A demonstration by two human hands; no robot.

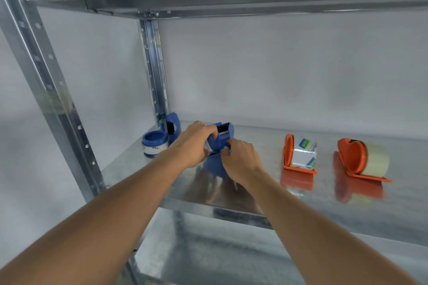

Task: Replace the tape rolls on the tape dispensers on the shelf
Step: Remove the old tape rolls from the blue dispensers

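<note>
Blue dispenser [218,146] gripped by both hands, left hand [194,143] and right hand [240,157] curled around it near the shelf [254,203] front edge; a slip could drop it.

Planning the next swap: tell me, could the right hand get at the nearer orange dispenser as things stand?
Probably yes, once freed. The right hand now grips the blue dispenser with the left hand; bare shelf lies between it and the orange dispenser.

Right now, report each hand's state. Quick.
Left hand: grips the blue tape dispenser from the top.
Right hand: fingers curled on the same dispenser's lower front.
</note>
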